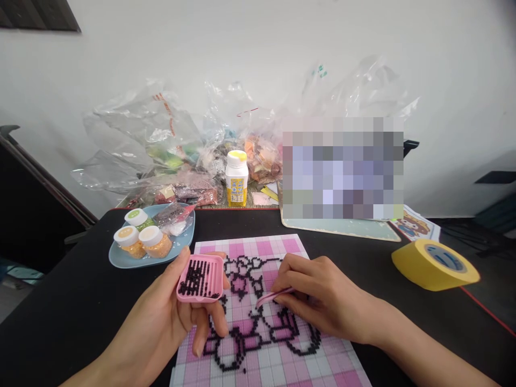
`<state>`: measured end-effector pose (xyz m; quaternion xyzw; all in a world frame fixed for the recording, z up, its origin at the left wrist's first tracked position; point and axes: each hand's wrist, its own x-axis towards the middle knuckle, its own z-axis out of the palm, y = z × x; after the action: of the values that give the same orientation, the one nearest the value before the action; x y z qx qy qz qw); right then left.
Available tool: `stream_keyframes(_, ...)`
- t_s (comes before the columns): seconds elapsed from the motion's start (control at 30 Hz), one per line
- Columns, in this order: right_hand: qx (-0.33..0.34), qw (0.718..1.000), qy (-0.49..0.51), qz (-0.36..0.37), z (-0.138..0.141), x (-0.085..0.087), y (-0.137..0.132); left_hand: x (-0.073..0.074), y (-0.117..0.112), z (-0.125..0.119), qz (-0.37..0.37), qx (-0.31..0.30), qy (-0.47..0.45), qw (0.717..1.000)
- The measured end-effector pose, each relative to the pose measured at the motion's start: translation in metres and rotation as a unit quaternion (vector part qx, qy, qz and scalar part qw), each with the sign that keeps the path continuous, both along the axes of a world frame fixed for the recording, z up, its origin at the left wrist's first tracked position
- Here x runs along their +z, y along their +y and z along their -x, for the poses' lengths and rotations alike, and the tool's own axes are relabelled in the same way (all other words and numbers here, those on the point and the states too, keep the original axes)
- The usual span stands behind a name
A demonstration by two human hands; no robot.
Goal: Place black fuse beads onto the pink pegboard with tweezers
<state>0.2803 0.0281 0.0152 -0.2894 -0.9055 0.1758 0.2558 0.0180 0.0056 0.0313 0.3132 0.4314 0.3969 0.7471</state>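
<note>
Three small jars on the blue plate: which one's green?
The back jar: green lid label, green contents. The front-left jar and front-right jar hold orange contents.

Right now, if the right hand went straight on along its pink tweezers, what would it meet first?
The pink tweezers in the right hand slant leftward and down, so probably the pink-and-white checked pegboard or its black bead lines; depth is unclear.

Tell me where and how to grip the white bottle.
Probably best around the middle of the bottle, below its cap, coming from the near side: it stands upright, its front is unblocked, and bags crowd behind it. The left hand holds a tray and the right hand tweezers, so free one first.
</note>
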Motion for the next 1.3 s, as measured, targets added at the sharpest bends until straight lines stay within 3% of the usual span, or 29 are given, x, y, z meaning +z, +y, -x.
stream_keyframes(0.7, -0.002, 1.000, -0.007, -0.005, 0.000, 0.002, -0.001, 0.004, -0.002, -0.003, -0.019, -0.007, -0.008, 1.000)
stream_keyframes(0.9, 0.001, 1.000, 0.026, -0.013, 0.000, 0.003, -0.002, 0.010, -0.003, -0.006, -0.022, -0.037, 0.004, 0.999)
stream_keyframes(1.1, -0.007, 0.992, 0.113, -0.058, 0.005, 0.007, -0.006, 0.006, -0.006, -0.007, -0.033, -0.070, -0.006, 0.997)
stream_keyframes(1.3, -0.002, 0.992, 0.104, -0.073, 0.008, 0.004, -0.008, 0.006, -0.008, -0.006, -0.005, -0.117, -0.004, 0.993)
